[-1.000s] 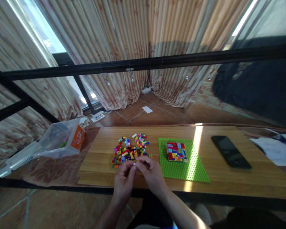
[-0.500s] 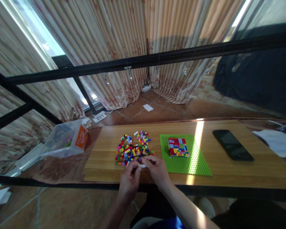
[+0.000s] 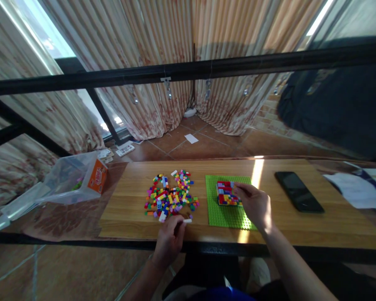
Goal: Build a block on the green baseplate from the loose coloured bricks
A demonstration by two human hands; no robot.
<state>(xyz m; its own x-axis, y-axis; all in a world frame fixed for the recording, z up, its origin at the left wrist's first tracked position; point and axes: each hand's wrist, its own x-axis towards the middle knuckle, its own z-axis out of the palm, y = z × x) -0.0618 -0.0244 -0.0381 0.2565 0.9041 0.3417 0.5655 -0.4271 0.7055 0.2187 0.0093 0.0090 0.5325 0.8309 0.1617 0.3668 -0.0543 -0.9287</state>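
Observation:
My left hand [image 3: 169,239] pinches a small white toy brick [image 3: 188,220] between thumb and fingertips, just in front of a loose pile of coloured bricks [image 3: 167,195]. My right hand [image 3: 257,207] reaches over the green baseplate [image 3: 213,215]. Its closed fingertips touch or hover at the right part of a multicoloured brick block [image 3: 224,193] that sits on the plate; whatever they pinch is hidden. The hand covers the block's right side and part of the plate.
A black phone [image 3: 299,192] lies on the wooden table [image 3: 122,209], right of the plate. Left of the table stands a clear plastic box [image 3: 69,175] with an orange label. A dark metal rail [image 3: 188,71] crosses beyond the table. White papers [image 3: 352,188] lie at the right.
My right hand has left my left hand and moved right, onto the brick block. My left hand stays near the pile, holding the white brick. The view has shifted slightly.

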